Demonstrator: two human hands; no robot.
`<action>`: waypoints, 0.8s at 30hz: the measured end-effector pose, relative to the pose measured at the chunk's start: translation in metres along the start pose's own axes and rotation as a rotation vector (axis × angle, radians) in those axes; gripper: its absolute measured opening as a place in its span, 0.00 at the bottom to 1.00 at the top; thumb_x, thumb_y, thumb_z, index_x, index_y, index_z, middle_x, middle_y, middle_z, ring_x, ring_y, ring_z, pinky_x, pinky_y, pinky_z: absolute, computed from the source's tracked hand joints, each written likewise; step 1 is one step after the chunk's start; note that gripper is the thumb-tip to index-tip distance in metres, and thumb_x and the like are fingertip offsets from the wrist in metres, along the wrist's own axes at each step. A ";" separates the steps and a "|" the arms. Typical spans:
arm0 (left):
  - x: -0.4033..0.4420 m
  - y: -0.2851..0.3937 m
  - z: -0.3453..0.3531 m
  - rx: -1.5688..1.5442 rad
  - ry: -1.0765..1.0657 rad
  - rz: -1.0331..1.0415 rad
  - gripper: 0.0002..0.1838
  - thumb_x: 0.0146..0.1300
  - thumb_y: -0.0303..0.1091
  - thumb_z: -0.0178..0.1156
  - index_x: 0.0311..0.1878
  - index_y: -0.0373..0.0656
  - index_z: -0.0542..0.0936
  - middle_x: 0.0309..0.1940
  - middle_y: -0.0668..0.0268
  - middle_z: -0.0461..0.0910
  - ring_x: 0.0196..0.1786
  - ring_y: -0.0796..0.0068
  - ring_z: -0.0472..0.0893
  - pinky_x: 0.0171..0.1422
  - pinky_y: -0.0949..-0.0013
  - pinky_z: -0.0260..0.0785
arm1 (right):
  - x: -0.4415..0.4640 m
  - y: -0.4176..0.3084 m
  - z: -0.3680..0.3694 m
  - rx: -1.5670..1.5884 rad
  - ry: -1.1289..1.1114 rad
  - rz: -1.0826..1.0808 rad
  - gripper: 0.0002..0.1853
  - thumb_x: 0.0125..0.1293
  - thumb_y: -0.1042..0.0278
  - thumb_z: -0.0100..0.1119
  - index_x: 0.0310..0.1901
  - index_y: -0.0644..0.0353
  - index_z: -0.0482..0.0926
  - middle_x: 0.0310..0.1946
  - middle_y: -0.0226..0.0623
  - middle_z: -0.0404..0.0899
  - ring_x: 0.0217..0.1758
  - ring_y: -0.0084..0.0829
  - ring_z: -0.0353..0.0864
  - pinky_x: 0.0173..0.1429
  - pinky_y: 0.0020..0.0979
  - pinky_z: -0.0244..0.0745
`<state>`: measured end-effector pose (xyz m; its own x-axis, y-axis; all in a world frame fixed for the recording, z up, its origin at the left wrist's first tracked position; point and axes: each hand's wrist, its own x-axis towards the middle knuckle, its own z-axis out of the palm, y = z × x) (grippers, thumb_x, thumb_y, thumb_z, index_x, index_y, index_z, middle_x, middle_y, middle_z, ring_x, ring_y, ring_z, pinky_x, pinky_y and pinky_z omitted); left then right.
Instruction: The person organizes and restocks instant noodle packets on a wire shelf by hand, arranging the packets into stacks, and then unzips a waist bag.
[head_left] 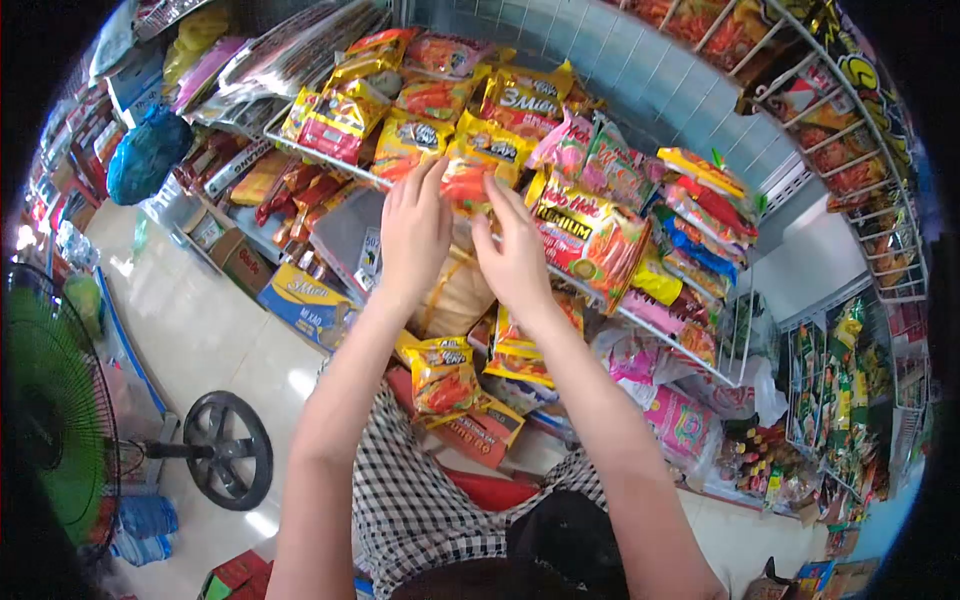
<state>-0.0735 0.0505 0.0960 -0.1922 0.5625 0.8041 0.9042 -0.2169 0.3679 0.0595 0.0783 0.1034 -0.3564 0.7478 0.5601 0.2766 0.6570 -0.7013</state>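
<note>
Yellow noodle packet (488, 152) at the rack's front edge, straight ahead of and between both hands — long axis runs away from the person, far end leaning slightly right. Left hand (418, 225) at its left side, fingers straight and close together; right hand (512, 250) at its near right corner, fingers slightly spread, thumb apart. Neither hand clearly nearer — can't tell if either grips. Similar packets (412, 140) behind and left on the wire rack (742, 358), large Hao Hao pack (587, 236) right. Below the forearms: loose packet (442, 378) on a carton (480, 436).
</note>
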 end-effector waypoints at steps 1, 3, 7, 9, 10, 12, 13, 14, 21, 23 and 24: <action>0.019 -0.004 0.009 0.101 0.001 0.047 0.21 0.61 0.29 0.53 0.58 0.38 0.68 0.50 0.52 0.72 0.53 0.52 0.72 0.58 0.57 0.65 | 0.014 0.005 0.006 -0.089 0.037 -0.032 0.23 0.62 0.71 0.52 0.58 0.71 0.67 0.59 0.53 0.67 0.62 0.42 0.69 0.64 0.31 0.64; 0.037 -0.022 0.041 0.102 -0.011 -0.046 0.19 0.61 0.32 0.53 0.55 0.38 0.69 0.47 0.53 0.74 0.50 0.52 0.74 0.54 0.57 0.67 | 0.027 0.029 0.024 -0.261 0.068 -0.068 0.29 0.61 0.68 0.52 0.61 0.75 0.61 0.60 0.60 0.64 0.65 0.50 0.64 0.68 0.37 0.59; 0.043 -0.033 0.070 0.093 -0.036 -0.369 0.15 0.60 0.38 0.55 0.46 0.39 0.73 0.39 0.55 0.77 0.43 0.54 0.77 0.43 0.58 0.71 | 0.046 0.042 0.036 -0.271 0.211 0.146 0.41 0.59 0.61 0.54 0.66 0.77 0.45 0.61 0.68 0.57 0.68 0.54 0.56 0.71 0.39 0.52; 0.042 -0.034 0.076 0.099 0.054 -0.315 0.15 0.60 0.41 0.55 0.43 0.39 0.73 0.37 0.56 0.77 0.42 0.56 0.78 0.41 0.57 0.72 | 0.047 0.047 0.034 -0.034 0.153 0.253 0.42 0.59 0.60 0.54 0.66 0.76 0.45 0.62 0.67 0.57 0.67 0.54 0.57 0.69 0.39 0.54; 0.041 -0.034 0.077 0.153 0.024 -0.320 0.16 0.61 0.42 0.54 0.43 0.39 0.73 0.37 0.56 0.77 0.42 0.56 0.79 0.41 0.57 0.72 | 0.048 0.054 0.040 -0.061 0.184 0.221 0.40 0.59 0.60 0.54 0.67 0.73 0.47 0.60 0.62 0.63 0.64 0.50 0.64 0.66 0.37 0.59; 0.041 -0.034 0.077 0.235 -0.027 -0.348 0.17 0.62 0.46 0.52 0.43 0.39 0.73 0.36 0.55 0.77 0.41 0.56 0.79 0.40 0.57 0.73 | 0.047 0.055 0.036 0.040 0.130 0.306 0.39 0.60 0.60 0.53 0.67 0.71 0.48 0.58 0.58 0.66 0.61 0.47 0.67 0.64 0.36 0.61; 0.042 -0.035 0.077 0.243 -0.028 -0.347 0.17 0.62 0.46 0.52 0.43 0.39 0.73 0.36 0.55 0.77 0.41 0.56 0.79 0.40 0.57 0.73 | 0.049 0.051 0.035 0.136 0.075 0.378 0.38 0.60 0.60 0.53 0.67 0.69 0.49 0.56 0.54 0.69 0.59 0.45 0.70 0.62 0.35 0.63; 0.042 -0.034 0.077 0.260 -0.037 -0.346 0.19 0.62 0.47 0.52 0.43 0.39 0.73 0.36 0.54 0.78 0.41 0.55 0.79 0.40 0.57 0.73 | 0.050 0.060 0.042 0.098 0.122 0.365 0.36 0.60 0.60 0.52 0.66 0.67 0.51 0.52 0.48 0.73 0.55 0.40 0.74 0.59 0.33 0.66; 0.045 -0.032 0.071 0.191 -0.199 -0.427 0.26 0.62 0.55 0.50 0.43 0.37 0.74 0.39 0.50 0.79 0.39 0.53 0.81 0.40 0.55 0.73 | 0.043 0.032 0.029 -0.077 0.071 0.478 0.38 0.57 0.59 0.56 0.65 0.66 0.53 0.57 0.56 0.66 0.60 0.50 0.68 0.62 0.38 0.64; 0.044 -0.031 0.071 0.182 -0.170 -0.417 0.27 0.62 0.57 0.50 0.44 0.37 0.75 0.37 0.49 0.80 0.40 0.52 0.80 0.42 0.55 0.72 | 0.042 0.035 0.028 0.016 0.106 0.337 0.39 0.55 0.61 0.56 0.65 0.68 0.52 0.56 0.65 0.62 0.61 0.57 0.63 0.64 0.43 0.61; 0.045 -0.030 0.070 0.181 -0.164 -0.423 0.28 0.61 0.57 0.50 0.45 0.37 0.75 0.37 0.49 0.80 0.41 0.52 0.80 0.43 0.55 0.72 | 0.041 0.037 0.029 0.045 0.108 0.306 0.38 0.56 0.60 0.56 0.65 0.66 0.52 0.59 0.64 0.59 0.62 0.58 0.62 0.65 0.43 0.61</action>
<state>-0.0823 0.1384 0.0883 -0.5076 0.6926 0.5125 0.8143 0.1914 0.5479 0.0296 0.1304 0.0875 -0.1654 0.9172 0.3626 0.3161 0.3976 -0.8614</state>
